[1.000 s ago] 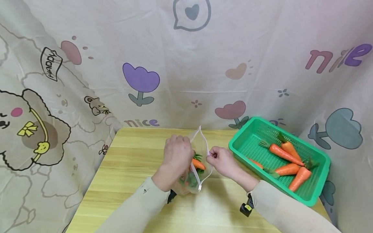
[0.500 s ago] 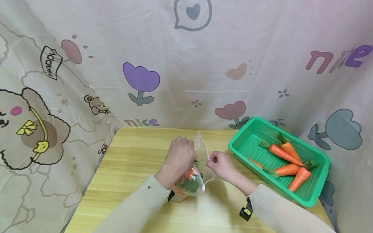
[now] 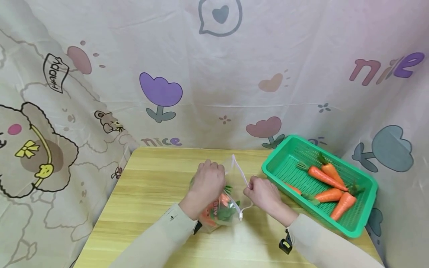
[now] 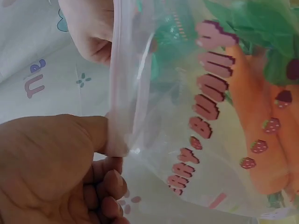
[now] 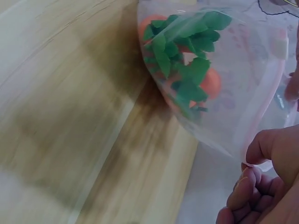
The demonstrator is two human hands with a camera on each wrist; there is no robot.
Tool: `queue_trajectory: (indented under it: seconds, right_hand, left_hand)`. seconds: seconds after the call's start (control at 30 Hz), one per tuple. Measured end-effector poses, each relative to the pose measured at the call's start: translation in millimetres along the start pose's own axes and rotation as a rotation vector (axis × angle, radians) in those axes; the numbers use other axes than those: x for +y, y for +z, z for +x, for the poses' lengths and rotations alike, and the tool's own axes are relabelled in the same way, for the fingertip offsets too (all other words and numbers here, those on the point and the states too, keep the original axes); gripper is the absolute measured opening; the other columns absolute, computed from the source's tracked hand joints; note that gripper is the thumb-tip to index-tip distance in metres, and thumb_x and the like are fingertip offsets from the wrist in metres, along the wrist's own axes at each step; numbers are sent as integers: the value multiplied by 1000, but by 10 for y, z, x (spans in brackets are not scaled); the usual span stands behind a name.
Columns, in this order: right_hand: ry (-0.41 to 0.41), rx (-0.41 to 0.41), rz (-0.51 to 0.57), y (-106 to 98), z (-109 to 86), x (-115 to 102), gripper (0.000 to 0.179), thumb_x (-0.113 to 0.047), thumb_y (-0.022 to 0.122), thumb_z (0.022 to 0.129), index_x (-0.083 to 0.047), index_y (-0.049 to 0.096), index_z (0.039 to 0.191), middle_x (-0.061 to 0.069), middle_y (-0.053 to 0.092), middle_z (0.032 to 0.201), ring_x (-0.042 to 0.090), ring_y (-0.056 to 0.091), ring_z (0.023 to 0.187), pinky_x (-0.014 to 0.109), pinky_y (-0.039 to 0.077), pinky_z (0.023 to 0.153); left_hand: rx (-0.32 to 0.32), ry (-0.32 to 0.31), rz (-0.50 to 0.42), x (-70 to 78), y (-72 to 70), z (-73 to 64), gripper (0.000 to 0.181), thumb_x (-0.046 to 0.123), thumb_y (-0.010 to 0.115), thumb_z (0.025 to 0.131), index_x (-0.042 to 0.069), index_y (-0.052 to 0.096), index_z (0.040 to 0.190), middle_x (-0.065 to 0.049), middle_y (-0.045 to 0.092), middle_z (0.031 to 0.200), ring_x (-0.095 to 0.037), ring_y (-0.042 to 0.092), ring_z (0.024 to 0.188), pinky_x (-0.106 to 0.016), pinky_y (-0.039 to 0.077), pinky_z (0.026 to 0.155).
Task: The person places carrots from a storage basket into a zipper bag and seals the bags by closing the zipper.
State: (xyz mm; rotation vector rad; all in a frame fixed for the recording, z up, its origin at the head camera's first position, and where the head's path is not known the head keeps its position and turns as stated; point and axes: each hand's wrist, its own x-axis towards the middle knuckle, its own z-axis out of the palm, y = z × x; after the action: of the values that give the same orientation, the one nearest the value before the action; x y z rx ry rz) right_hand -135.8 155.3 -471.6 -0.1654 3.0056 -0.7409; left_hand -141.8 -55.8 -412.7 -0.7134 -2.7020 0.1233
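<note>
A clear zip bag (image 3: 214,219) with printed lettering stands on the table, its zip edge spread apart toward the right. Inside are carrots (image 4: 257,135) with green leaves (image 5: 191,79). My left hand (image 3: 208,184) pinches the zip edge on the left; in the left wrist view, that hand (image 4: 56,158) has thumb and fingers on the edge's corner. On the opposite side, my right hand (image 3: 264,193) pinches the other part of the edge, and the right wrist view shows this hand (image 5: 271,177) with thumb against curled fingers. A white slider (image 3: 240,216) sits at the near end of the zip.
A green plastic basket (image 3: 366,223) stands to the right, close to my right forearm. Several loose carrots (image 3: 343,205) lie in it. Behind the wooden table (image 3: 151,167) hangs a printed cloth (image 3: 214,74).
The right hand has moved slightly right and down with its side of the zip edge. The bag and left hand have shifted a little to the right. Both hands keep their pinch.
</note>
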Motion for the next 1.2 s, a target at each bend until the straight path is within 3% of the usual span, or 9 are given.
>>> queue_trajectory:
  seconds: [0.23,0.43,0.57,0.73,0.97,1.1,1.2]
  right_hand:
    - [-11,7,-29,62,-1,46,18,-22,71,86,-19,57,75,-4,55,64,16,52,56,35,37,48]
    - [-13,24,30,53,4,29,17,-21,72,85,-19,58,75,-3,56,63,16,53,56,34,38,48]
    - [-15,23,19,63,7,33,17,-21,72,84,-19,57,74,-3,56,64,17,53,57,34,38,49]
    - [8,5,-1,86,10,78,17,-22,71,86,-18,58,76,-2,56,65,18,52,57,35,38,48]
    - [11,-8,-19,99,20,128,16,-21,69,87,-17,58,76,-1,56,67,19,51,57,36,38,48]
    - [-35,29,-61,103,27,163,13,-20,69,87,-16,61,78,-2,57,70,18,52,60,36,40,50]
    - [-113,104,-94,62,28,194,10,-18,70,87,-14,64,81,-1,60,74,17,55,64,37,44,53]
  left_hand:
    - [36,20,-14,-18,47,-19,25,20,68,93,10,55,73,-2,52,68,-21,47,68,-30,35,60]
    - [16,36,-49,-30,56,-41,27,19,69,93,11,54,72,0,50,67,-20,43,66,-28,32,60]
    - [60,50,-55,-32,79,-39,22,17,70,92,11,55,76,1,49,69,-18,41,66,-28,30,60]
    - [112,-12,-28,-20,51,-34,22,18,72,90,10,57,75,0,49,66,-18,40,64,-29,35,57]
    - [68,-72,-25,-8,-52,-34,28,20,69,92,10,51,73,1,42,63,-18,37,62,-29,33,56]
    - [113,-73,-10,-16,-68,-34,31,18,71,89,12,48,68,1,41,61,-17,36,59,-28,34,54]
    - [132,-73,-15,-24,-55,-30,32,17,72,87,12,48,67,1,41,60,-17,36,59,-28,35,53]
